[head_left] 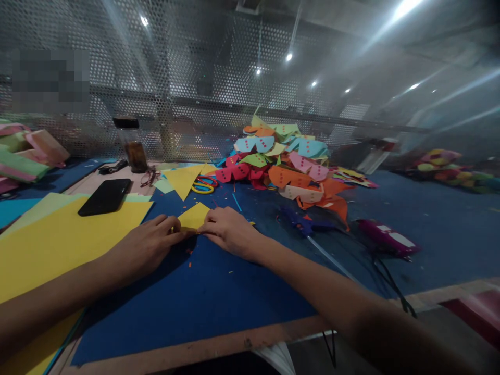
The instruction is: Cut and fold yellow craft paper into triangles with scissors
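Observation:
A small piece of yellow paper (pixel 194 214) lies on the blue sheet that covers the table, its pointed corner facing away from me. My left hand (pixel 158 240) is closed on its near left edge, fingertips pinching. From the other side my right hand (pixel 230 232) pinches the same near edge, so the fingertips of both hands almost meet there. Behind the paper lie red and yellow scissors (pixel 204 184) and a yellow paper triangle (pixel 183 180). The fingers partly cover the near edge of the paper.
Large yellow sheets (pixel 78 237) carry a black phone (pixel 105 197) at left. Behind stands a bottle (pixel 135 148). Folded paper pieces (pixel 281 156) are heaped at the back. Rightward lie a blue glue gun (pixel 304 223) and a purple pouch-like object (pixel 386 238), with a cord.

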A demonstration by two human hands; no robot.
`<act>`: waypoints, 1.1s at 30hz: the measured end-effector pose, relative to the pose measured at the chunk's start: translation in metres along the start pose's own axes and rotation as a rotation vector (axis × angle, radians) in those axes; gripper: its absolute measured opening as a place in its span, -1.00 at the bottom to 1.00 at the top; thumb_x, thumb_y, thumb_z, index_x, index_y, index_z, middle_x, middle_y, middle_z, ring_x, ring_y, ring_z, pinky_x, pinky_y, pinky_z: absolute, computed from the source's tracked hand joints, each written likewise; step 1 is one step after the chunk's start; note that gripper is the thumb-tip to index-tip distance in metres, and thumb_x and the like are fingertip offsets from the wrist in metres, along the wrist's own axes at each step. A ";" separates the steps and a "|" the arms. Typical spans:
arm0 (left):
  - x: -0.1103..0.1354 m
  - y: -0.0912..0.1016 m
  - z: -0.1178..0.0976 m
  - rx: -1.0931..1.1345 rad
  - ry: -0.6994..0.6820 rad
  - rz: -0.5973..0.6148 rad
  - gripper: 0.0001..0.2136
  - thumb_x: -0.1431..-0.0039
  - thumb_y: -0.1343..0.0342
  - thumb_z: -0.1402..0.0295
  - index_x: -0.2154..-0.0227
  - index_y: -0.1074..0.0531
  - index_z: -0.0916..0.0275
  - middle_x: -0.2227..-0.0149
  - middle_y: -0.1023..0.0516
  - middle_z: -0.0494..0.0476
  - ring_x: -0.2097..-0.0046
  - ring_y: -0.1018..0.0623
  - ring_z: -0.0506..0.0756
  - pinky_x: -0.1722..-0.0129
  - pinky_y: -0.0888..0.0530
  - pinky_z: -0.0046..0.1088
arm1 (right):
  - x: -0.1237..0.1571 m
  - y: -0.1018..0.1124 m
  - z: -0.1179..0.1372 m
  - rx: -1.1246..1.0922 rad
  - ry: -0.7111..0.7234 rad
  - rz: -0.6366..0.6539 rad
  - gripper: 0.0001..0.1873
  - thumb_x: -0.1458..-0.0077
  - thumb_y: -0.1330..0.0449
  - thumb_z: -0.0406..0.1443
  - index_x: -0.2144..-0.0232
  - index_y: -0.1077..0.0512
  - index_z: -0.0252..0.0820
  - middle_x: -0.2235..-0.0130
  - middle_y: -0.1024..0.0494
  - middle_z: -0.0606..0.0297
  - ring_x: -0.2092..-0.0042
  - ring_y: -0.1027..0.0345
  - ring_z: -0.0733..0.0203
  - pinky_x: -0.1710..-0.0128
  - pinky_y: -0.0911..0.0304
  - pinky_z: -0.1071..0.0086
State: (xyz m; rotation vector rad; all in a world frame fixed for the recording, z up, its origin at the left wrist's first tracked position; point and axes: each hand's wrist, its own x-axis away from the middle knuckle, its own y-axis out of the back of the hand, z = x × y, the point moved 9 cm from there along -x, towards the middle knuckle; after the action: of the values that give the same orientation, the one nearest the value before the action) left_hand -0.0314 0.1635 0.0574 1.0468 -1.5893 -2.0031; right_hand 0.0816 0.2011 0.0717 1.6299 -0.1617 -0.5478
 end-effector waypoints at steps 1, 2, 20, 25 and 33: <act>0.000 0.000 0.000 0.002 0.000 0.000 -0.53 -0.28 0.12 0.60 -0.13 -0.44 0.06 0.16 -0.45 0.17 0.20 -0.43 0.17 0.18 -0.41 -0.30 | 0.000 0.001 0.002 0.028 0.013 0.012 -0.78 -0.34 -0.13 -0.30 0.07 -0.56 -0.13 0.08 -0.53 0.14 0.11 -0.32 0.11 0.19 -0.10 0.27; -0.001 0.001 0.000 0.005 -0.001 0.000 -0.53 -0.28 0.12 0.59 -0.13 -0.44 0.07 0.16 -0.45 0.17 0.20 -0.42 0.16 0.19 -0.41 -0.30 | 0.000 0.001 0.005 0.057 0.030 0.025 -0.77 -0.34 -0.12 -0.30 0.06 -0.55 -0.14 0.08 -0.53 0.13 0.11 -0.32 0.10 0.19 -0.10 0.26; 0.003 -0.002 -0.004 -0.074 0.017 0.066 -0.45 -0.19 0.12 0.67 -0.17 -0.41 0.12 0.10 -0.47 0.22 0.15 -0.45 0.20 0.17 -0.46 -0.25 | 0.006 0.007 0.030 0.310 0.119 0.139 -0.71 -0.40 0.05 -0.41 0.03 -0.45 -0.29 0.13 -0.53 0.12 0.08 -0.30 0.05 0.15 -0.15 0.18; 0.006 -0.001 -0.002 -0.050 0.038 0.071 -0.47 -0.18 0.12 0.68 -0.13 -0.44 0.15 0.08 -0.50 0.22 0.12 -0.49 0.18 0.14 -0.48 -0.27 | 0.010 0.010 0.025 0.277 0.092 0.191 -0.73 -0.38 0.03 -0.41 0.08 -0.48 -0.28 0.13 -0.53 0.11 0.07 -0.30 0.05 0.13 -0.15 0.17; 0.008 0.003 0.000 -0.018 0.068 0.056 -0.52 -0.17 0.09 0.68 -0.05 -0.49 0.16 0.08 -0.53 0.19 0.15 -0.52 0.15 0.23 -0.48 -0.35 | 0.017 0.016 0.017 0.216 0.101 0.186 -0.78 -0.30 -0.08 -0.36 0.15 -0.52 -0.29 0.15 -0.55 0.09 0.08 -0.31 0.02 0.14 -0.10 0.19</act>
State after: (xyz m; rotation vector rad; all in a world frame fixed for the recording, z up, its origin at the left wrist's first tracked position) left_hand -0.0367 0.1573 0.0577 1.0408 -1.5461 -1.9207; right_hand 0.0922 0.1767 0.0824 1.8259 -0.3027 -0.3122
